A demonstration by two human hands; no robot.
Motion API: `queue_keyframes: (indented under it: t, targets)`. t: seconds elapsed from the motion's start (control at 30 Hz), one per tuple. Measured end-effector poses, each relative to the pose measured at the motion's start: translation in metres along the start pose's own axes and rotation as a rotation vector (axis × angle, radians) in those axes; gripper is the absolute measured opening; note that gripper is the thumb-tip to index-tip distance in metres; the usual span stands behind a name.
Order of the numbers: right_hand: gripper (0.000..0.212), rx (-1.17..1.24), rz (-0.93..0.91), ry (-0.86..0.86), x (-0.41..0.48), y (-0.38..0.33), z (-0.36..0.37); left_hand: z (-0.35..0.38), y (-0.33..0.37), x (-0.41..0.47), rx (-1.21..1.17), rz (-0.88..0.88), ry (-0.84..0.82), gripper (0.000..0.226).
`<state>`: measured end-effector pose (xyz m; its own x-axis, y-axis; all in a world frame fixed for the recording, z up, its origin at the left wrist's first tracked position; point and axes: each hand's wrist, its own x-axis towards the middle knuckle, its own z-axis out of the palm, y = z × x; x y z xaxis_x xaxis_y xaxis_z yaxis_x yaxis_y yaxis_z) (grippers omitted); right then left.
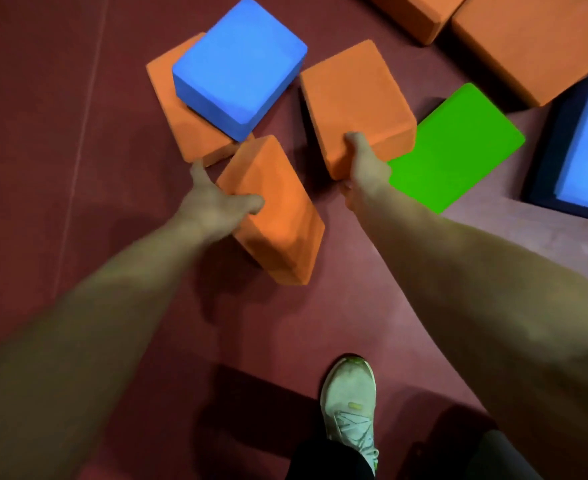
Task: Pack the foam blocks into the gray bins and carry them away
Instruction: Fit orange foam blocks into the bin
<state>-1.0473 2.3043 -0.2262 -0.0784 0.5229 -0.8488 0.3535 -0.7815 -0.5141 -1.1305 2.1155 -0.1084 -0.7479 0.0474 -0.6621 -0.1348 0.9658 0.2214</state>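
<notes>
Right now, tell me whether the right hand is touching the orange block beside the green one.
Touching. The head view shows the right hand gripping that orange block at its near end, thumb on top.

Dim, warm light leaves the dark red floor (78, 237) murky; the blue foam block (240, 64) and green foam block (459, 147) glow oversaturated. Soft shadows edge the tilted orange foam block (278, 223) and farther orange foam block (351, 98). Wide-angle distortion stretches the blurred left forearm (95, 323) and right forearm (493, 289).

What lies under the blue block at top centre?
An orange block lies under the blue block, showing at its left and near edges; the rest is covered.
</notes>
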Motion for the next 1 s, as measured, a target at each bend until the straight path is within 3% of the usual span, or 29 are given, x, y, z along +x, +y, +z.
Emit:
queue_keyframes:
  t: [0.07, 0.13, 0.23, 0.33, 0.47, 0.6, 0.8, 1.0]
  targets:
    - [0.108, -0.040, -0.061, 0.049, -0.003, 0.003, -0.013, -0.012, 0.010, -0.002, 0.212, -0.078, -0.202, 0.100]
    - [0.104, -0.135, -0.127, 0.051, -0.019, 0.003, -0.030, -0.007, 0.013, -0.007, 0.242, -0.153, -0.244, 0.090]
    - [0.100, -0.244, -0.261, 0.039, -0.051, 0.014, -0.059, 0.019, 0.004, -0.027, 0.130, -0.144, -0.087, 0.088]
    - [0.079, -0.286, -0.280, -0.036, -0.077, 0.035, -0.095, 0.052, -0.010, -0.064, 0.096, -0.012, 0.046, 0.088]
    - [0.087, -0.301, -0.307, -0.056, -0.114, 0.049, -0.161, 0.077, -0.019, -0.125, 0.112, 0.103, 0.127, 0.092]
    - [0.107, -0.271, -0.340, -0.057, -0.164, 0.035, -0.242, 0.092, -0.023, -0.199, 0.060, 0.213, 0.160, 0.088]
    - [0.074, -0.209, -0.407, -0.017, -0.236, 0.024, -0.409, 0.123, -0.009, -0.337, -0.103, 0.269, 0.163, 0.077]
    - [0.075, -0.118, -0.386, 0.055, -0.305, 0.033, -0.563, 0.161, 0.016, -0.462, -0.105, 0.387, 0.109, 0.079]
